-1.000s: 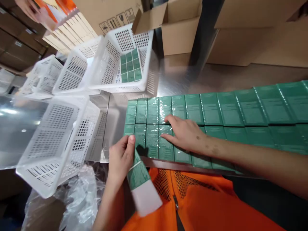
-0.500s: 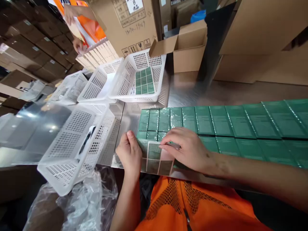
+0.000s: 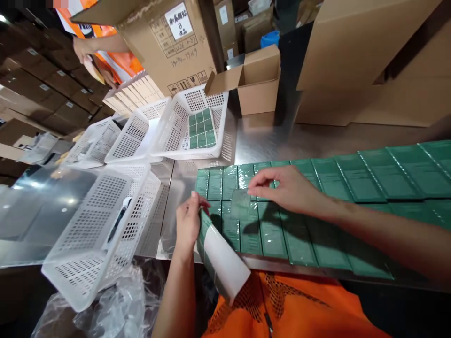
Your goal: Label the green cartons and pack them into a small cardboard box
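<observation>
My left hand (image 3: pixel 188 223) grips a curled sheet of labels (image 3: pixel 220 256), white on its back, at the near edge of the metal table (image 3: pixel 268 136). My right hand (image 3: pixel 287 190) pinches a small clear sticker (image 3: pixel 240 202) between thumb and forefinger, holding it just above two rows of green film-wrapped boxes (image 3: pixel 334 183) that run off to the right. The sticker hangs over the left part of the near row.
White perforated baskets stand at left: one tilted near me (image 3: pixel 102 225), others behind, one basket (image 3: pixel 197 124) holding green boxes. An open carton (image 3: pixel 259 80) and large cartons line the back. Crumpled plastic film (image 3: pixel 116 305) lies below left. Another person's hand (image 3: pixel 82 49) shows at top left.
My right hand has lifted off the label sheet with a sticker pinched in it and moved up over the boxes. My left hand has turned the sheet so its white back shows.
</observation>
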### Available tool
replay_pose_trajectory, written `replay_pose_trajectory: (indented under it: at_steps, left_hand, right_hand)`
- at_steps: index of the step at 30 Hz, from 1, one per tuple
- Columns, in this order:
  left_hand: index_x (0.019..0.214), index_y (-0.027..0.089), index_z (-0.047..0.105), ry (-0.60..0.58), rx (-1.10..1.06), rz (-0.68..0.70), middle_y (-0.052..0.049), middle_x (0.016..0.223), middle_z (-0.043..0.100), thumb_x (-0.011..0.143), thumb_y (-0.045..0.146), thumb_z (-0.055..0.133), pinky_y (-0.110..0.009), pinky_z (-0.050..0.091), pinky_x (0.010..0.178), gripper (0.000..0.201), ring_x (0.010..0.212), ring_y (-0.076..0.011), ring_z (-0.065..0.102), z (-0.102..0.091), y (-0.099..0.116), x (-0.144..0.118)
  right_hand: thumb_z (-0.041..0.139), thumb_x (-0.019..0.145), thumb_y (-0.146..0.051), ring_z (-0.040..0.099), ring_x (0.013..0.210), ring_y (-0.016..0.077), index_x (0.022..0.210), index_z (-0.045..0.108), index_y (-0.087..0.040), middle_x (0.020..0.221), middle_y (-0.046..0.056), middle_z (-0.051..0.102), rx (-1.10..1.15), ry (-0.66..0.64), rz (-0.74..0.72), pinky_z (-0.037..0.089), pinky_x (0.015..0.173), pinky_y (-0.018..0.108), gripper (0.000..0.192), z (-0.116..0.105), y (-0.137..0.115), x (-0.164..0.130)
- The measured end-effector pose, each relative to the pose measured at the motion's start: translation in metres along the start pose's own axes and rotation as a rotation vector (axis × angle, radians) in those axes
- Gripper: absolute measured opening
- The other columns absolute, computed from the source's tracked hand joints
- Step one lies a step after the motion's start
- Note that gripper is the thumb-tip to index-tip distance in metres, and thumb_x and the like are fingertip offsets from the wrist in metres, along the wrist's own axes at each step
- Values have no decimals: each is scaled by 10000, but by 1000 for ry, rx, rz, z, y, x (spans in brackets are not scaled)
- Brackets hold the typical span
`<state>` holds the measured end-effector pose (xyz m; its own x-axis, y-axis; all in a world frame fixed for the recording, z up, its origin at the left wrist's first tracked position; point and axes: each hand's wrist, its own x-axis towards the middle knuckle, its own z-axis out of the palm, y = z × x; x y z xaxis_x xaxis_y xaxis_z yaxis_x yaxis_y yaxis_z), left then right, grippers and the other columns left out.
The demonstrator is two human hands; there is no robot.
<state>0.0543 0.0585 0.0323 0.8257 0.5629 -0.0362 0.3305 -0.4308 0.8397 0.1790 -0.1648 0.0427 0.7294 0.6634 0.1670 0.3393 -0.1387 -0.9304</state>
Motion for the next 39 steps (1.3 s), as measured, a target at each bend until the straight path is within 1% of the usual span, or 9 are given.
replay_pose_trajectory:
  at_steps: [1, 3, 6, 8, 12, 18, 24, 33, 39]
  left_hand:
    - [665, 176, 665, -63, 17, -4, -10, 546, 583, 890, 665, 438, -274, 388, 604, 584, 578, -164, 545, 6, 3, -1]
    - [756, 164, 694, -179, 85, -1, -9, 590, 604, 844, 634, 564, -270, 388, 621, 495, 613, -165, 558, 18, 9, -2]
    - [917, 160, 712, -350, 122, 5, -16, 670, 627, 839, 589, 596, -267, 378, 608, 451, 633, -165, 554, 34, 11, 2]
    - [900, 164, 698, -403, 121, 34, -9, 678, 602, 852, 547, 589, -261, 360, 594, 401, 625, -150, 518, 42, 10, 6]
    - [706, 173, 613, -403, 164, 84, 29, 602, 489, 864, 474, 568, -255, 295, 560, 343, 575, -119, 404, 56, 12, 15]
    - [638, 175, 590, -400, 238, 39, 39, 552, 448, 835, 431, 560, -263, 271, 556, 325, 555, -120, 376, 71, 12, 22]
    - [590, 184, 558, -410, 283, 1, 37, 541, 445, 808, 432, 547, -262, 267, 552, 330, 551, -124, 382, 76, 8, 27]
    - [540, 200, 479, -415, 341, -21, 44, 520, 425, 800, 388, 545, -265, 273, 548, 327, 532, -124, 383, 80, 9, 31]
    - [521, 206, 455, -414, 455, -18, 40, 501, 433, 815, 290, 564, -276, 263, 575, 325, 541, -135, 398, 82, 18, 32]
  right_hand:
    - [740, 768, -357, 639, 667, 149, 760, 730, -219, 727, -6, 727, 27, 15, 107, 485, 624, 272, 138, -7, 10, 9]
    - [750, 715, -406, 638, 684, 174, 762, 736, -207, 737, 17, 725, 80, 15, 214, 489, 633, 293, 204, -17, 28, 22]
    - [742, 687, -426, 613, 657, 174, 764, 737, -189, 704, 29, 704, 111, -11, 257, 466, 602, 294, 249, -23, 41, 31]
    - [733, 693, -417, 586, 622, 158, 774, 741, -177, 670, 25, 684, 115, -32, 271, 436, 570, 281, 253, -24, 45, 34]
    - [723, 720, -393, 572, 612, 146, 805, 755, -169, 682, 24, 688, 67, -49, 248, 406, 556, 266, 242, -23, 54, 42]
    - [688, 801, -409, 599, 639, 160, 774, 766, -180, 651, 28, 690, -222, -51, 229, 380, 581, 277, 244, -19, 72, 56]
    - [683, 820, -419, 595, 657, 176, 775, 766, -234, 713, 23, 712, -437, -47, 261, 335, 577, 294, 207, -11, 73, 57]
    - [668, 840, -422, 627, 719, 208, 807, 771, -263, 777, 24, 740, -539, -43, 274, 331, 593, 310, 192, -6, 73, 57]
    - [662, 835, -410, 630, 733, 231, 794, 730, -250, 806, 29, 733, -582, -21, 287, 330, 590, 324, 179, -1, 71, 55]
